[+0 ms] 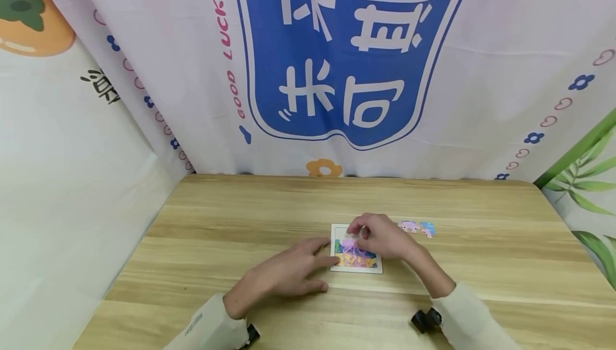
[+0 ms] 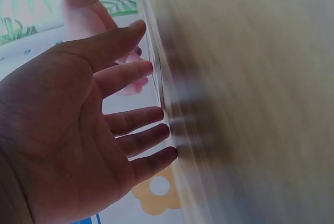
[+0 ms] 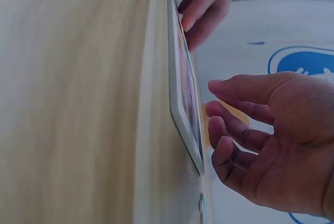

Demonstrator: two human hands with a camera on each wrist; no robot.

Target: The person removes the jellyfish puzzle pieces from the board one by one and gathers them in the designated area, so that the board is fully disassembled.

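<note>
A small square picture puzzle (image 1: 354,262) in a white frame lies flat on the table, its lower part showing yellow, blue and pink. From the left, my left hand (image 1: 300,268) reaches to it with spread, straight fingers; one fingertip rests on its left side. My right hand (image 1: 384,236) is over the puzzle's upper right, fingers loosely bent and covering part of it. In the right wrist view, the right hand's fingertips (image 3: 215,86) are apart from the puzzle frame (image 3: 177,96), and I see nothing between them. Just right of that hand lie loose puzzle pieces (image 1: 427,227), purple and blue.
The wooden table (image 1: 231,205) reaches back to a white printed curtain (image 1: 192,72) with a blue emblem. Another white cloth (image 1: 72,179) hangs along the left side. Dark devices (image 1: 423,320) are strapped at both wrists.
</note>
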